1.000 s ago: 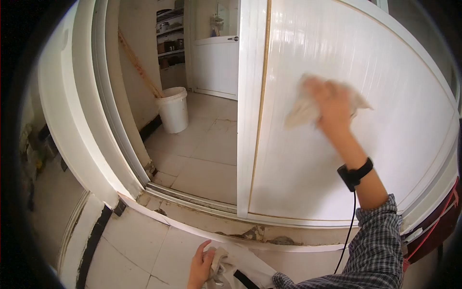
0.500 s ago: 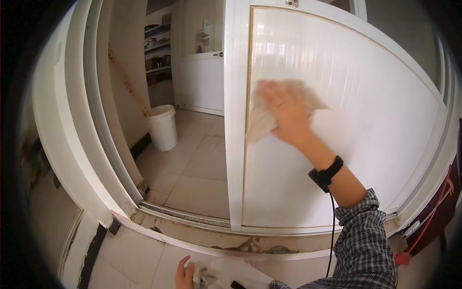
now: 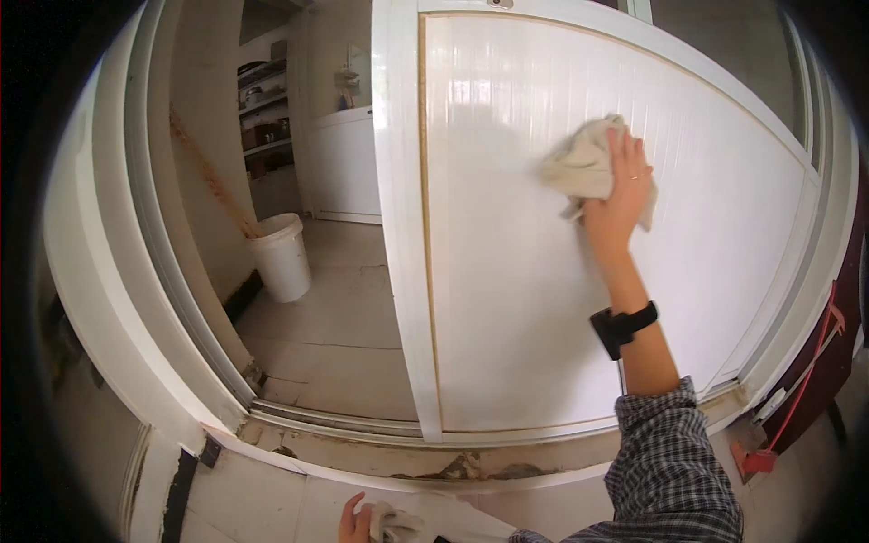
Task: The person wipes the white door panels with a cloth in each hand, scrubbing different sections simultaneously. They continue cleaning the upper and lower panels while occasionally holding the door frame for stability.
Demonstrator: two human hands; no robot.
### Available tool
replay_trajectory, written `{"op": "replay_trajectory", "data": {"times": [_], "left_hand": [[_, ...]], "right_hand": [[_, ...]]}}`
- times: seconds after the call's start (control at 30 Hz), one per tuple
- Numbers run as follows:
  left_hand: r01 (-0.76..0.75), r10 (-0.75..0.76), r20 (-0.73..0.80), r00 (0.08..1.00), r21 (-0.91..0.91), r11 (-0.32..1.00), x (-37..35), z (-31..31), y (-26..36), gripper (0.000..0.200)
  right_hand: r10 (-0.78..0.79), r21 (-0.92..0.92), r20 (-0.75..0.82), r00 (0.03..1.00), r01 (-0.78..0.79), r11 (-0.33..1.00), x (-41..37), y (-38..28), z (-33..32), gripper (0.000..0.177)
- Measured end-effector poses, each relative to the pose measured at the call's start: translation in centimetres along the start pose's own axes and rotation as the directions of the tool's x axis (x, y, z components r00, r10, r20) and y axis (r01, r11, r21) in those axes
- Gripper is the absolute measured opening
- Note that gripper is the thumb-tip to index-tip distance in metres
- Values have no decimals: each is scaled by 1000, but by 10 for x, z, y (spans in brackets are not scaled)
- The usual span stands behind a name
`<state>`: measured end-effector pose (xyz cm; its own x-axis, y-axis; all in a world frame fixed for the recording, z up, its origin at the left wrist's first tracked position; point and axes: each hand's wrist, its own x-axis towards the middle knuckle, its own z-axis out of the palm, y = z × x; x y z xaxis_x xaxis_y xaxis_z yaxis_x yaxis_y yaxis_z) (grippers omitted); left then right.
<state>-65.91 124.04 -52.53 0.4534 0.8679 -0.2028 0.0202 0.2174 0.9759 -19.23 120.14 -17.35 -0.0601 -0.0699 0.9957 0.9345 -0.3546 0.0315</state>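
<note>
Against the white door panel (image 3: 507, 299), my right hand (image 3: 625, 185) presses a beige cloth (image 3: 584, 163) flat, in the panel's upper middle. Its fingers lie over the cloth's right side, and a black band is on the wrist. At the bottom edge of the view my left hand (image 3: 355, 520) is partly visible, fingers curled beside a second light cloth (image 3: 394, 523), which it seems to hold. The rest of that hand is cut off by the frame.
Left of the panel is a doorway with a white bucket (image 3: 282, 262), a rusty pole (image 3: 213, 176) leaning into it, and shelves (image 3: 264, 104) behind. A worn sill (image 3: 362, 452) runs below. A red broom (image 3: 759, 460) stands at the lower right.
My right hand has moved right across the panel with the cloth. The view has shifted, so the doorway and bucket appear further left. My left hand remains low by its cloth.
</note>
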Motion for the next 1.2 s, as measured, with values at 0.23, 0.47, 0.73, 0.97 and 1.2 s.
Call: {"op": "replay_trajectory", "data": {"times": [0.23,0.47,0.73,0.97,1.2], "left_hand": [[79,-83,-57,995,-67,995,-11,21,23,44],[-91,97,-30,995,144,985,-7,34,32,38],[-114,135,-68,989,248,962,-3,58,40,39],[-202,207,4,978,239,950,5,55,17,40],[-103,125,182,975,-126,987,18,79,35,47]], "right_hand": [[-556,185,412,722,531,827,-128,-53,-2,51],[-683,95,389,619,710,698,-95,36,-31,38],[-29,17,129,991,27,999,-95,-6,-22,74],[-702,439,513,494,552,709,-258,-35,-28,37],[-281,447,848,450,-320,836,-309,-95,-70,41]]}}
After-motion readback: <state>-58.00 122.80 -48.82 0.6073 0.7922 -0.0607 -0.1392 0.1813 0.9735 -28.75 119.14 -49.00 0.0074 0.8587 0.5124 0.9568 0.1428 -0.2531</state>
